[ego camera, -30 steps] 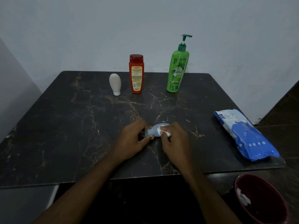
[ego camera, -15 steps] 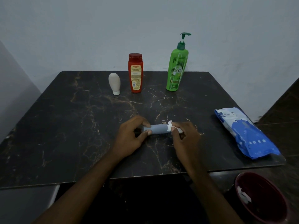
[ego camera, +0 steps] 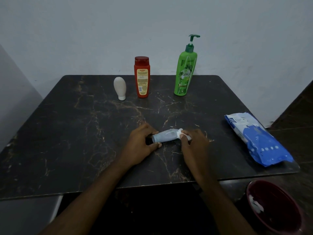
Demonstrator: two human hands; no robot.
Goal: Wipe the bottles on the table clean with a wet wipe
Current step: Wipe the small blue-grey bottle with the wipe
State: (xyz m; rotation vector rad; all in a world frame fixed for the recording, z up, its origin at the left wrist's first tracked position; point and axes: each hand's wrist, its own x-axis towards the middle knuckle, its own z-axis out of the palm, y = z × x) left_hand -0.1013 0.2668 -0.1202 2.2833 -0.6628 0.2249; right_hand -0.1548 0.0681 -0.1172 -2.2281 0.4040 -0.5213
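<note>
Left hand [ego camera: 140,146] grips blue bottle [ego camera: 165,137] by cap | right hand [ego camera: 193,145] pinches wet wipe [ego camera: 181,133] on the end nearest it | risk: the slight pinch may let the wipe slide off.

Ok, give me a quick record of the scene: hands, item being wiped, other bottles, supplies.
left hand: grips dark cap end of pale blue tube, held sideways
right hand: pinches white wet wipe at tube's other end
standing at back: white bottle, orange bottle, green pump bottle
wipe pack: blue, right edge of table
bin: dark red, beside table, white wad inside

Left hand [ego camera: 138,146] grip on blue bottle [ego camera: 165,137], right hand [ego camera: 194,144] pinching wet wipe [ego camera: 182,133]
</note>
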